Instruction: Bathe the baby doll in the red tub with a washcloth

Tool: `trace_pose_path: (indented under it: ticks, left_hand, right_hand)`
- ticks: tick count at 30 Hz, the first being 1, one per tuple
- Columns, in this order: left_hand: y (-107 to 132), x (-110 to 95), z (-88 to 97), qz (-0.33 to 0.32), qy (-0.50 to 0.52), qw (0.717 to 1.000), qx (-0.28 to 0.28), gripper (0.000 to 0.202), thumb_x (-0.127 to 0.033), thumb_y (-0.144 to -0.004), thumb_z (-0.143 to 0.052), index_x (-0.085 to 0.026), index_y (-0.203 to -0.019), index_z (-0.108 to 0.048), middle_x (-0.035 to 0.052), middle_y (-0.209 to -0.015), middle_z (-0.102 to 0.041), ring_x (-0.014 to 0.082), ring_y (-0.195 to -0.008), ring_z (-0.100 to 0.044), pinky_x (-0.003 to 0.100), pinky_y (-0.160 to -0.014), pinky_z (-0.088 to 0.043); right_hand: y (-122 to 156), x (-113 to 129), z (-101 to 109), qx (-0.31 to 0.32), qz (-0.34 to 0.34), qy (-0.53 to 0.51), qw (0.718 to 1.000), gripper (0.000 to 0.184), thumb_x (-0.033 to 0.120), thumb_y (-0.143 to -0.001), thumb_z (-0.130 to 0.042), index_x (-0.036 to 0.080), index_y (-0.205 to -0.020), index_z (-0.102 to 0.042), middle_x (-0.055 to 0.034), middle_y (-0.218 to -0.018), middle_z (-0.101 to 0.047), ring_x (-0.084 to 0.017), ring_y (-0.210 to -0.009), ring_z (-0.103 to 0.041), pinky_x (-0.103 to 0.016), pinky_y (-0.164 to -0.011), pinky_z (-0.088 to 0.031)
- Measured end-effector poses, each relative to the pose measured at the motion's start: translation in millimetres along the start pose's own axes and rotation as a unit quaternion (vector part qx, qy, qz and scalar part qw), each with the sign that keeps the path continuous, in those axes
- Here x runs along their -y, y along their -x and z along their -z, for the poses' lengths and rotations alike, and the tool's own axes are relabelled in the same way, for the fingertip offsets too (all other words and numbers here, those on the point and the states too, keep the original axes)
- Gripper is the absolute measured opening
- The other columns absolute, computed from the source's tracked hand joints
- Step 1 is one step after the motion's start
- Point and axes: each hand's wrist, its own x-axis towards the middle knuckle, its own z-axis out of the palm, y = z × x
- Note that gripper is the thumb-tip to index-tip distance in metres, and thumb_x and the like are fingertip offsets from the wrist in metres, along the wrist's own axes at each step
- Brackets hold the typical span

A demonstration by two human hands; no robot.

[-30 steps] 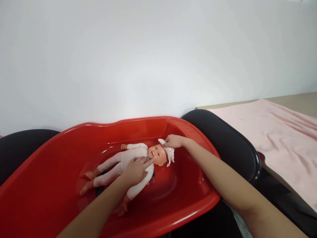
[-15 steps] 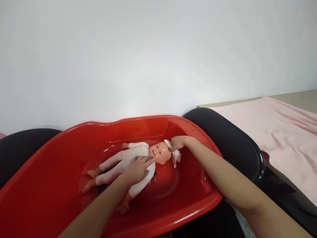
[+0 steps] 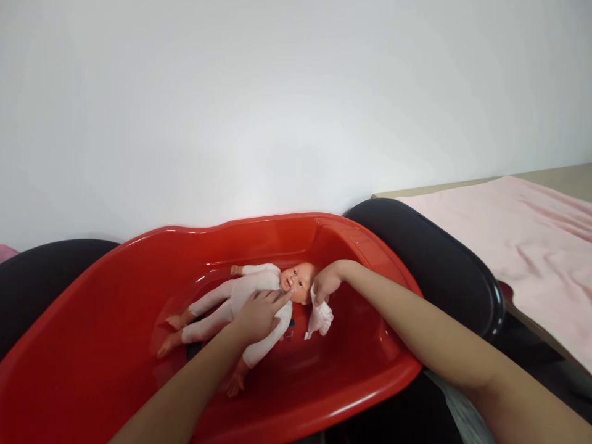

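Observation:
A baby doll (image 3: 240, 296) in a white suit lies on its back inside a red plastic tub (image 3: 115, 345), head to the right. My left hand (image 3: 259, 316) rests flat on the doll's chest, fingers stretched toward its chin. My right hand (image 3: 326, 282) is closed at the side of the doll's head, pinching a small white cloth (image 3: 320, 319) that hangs down below the fingers.
The tub sits across two black seats, one (image 3: 435, 271) at the right and one (image 3: 41, 271) at the left. A pink towel (image 3: 522, 246) covers a table at the right. A white wall stands close behind.
My right hand has slid from the top of the doll's head down to its near side, dragging the white cloth off the head so it now hangs free. The left hand has stayed put.

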Motion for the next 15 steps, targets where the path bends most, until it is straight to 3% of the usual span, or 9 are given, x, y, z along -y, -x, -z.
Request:
trace_pose_path:
  ticks: [2,5,9,11,15]
  left_hand:
    - [-0.6,0.7,-0.9,-0.001,0.006,1.000,-0.004,0.075,-0.026,-0.091,-0.052,-0.029,-0.163,-0.032,0.0078,-0.166,-0.043,0.0319,-0.147,-0.042,0.053,-0.120,-0.033]
    - [-1.4,2.4,-2.5,-0.006,0.015,1.000,-0.011,0.077,-0.025,-0.091,-0.052,-0.029,-0.164,-0.030,0.0079,-0.166,-0.042,0.0330,-0.147,-0.042,0.055,-0.120,-0.033]
    - [-1.1,3.0,-3.2,-0.005,0.025,0.999,-0.024,0.075,-0.023,-0.091,-0.052,-0.030,-0.163,-0.033,0.0080,-0.164,-0.046,0.0327,-0.145,-0.044,0.056,-0.119,-0.032]
    - [-0.7,2.6,-3.3,-0.005,0.032,0.999,-0.034,0.074,-0.022,-0.091,-0.052,-0.031,-0.162,-0.036,0.0082,-0.162,-0.048,0.0338,-0.143,-0.046,0.056,-0.119,-0.033]
    - [-1.0,2.8,-3.8,-0.010,0.036,0.999,-0.028,0.075,-0.023,-0.090,-0.053,-0.029,-0.162,-0.036,0.0093,-0.164,-0.046,0.0345,-0.146,-0.044,0.056,-0.118,-0.033]
  right_hand:
    - [-0.1,3.4,-0.5,0.041,-0.012,0.016,0.999,0.014,0.032,-0.067,-0.082,0.019,-0.069,-0.077,-0.0012,-0.070,-0.072,-0.022,-0.081,-0.072,-0.030,-0.082,-0.055]
    - [0.2,7.4,0.8,0.052,-0.027,0.078,0.995,0.017,0.030,-0.064,-0.084,0.018,-0.063,-0.073,-0.0017,-0.069,-0.068,-0.026,-0.090,-0.071,-0.033,-0.090,-0.052]
    - [2.8,11.0,1.9,0.114,0.015,0.020,0.993,0.038,0.049,-0.068,-0.083,0.016,-0.086,-0.076,-0.0017,-0.086,-0.070,-0.023,-0.097,-0.068,-0.031,-0.087,-0.055]
    - [3.3,11.5,1.8,0.110,0.042,-0.027,0.993,0.048,0.056,-0.070,-0.080,0.016,-0.096,-0.074,-0.0021,-0.095,-0.069,-0.021,-0.100,-0.067,-0.029,-0.084,-0.056]
    - [-0.1,8.9,1.7,0.115,0.002,0.014,0.993,0.041,0.048,-0.069,-0.081,0.016,-0.094,-0.073,-0.0017,-0.095,-0.068,-0.022,-0.099,-0.067,-0.031,-0.084,-0.056]
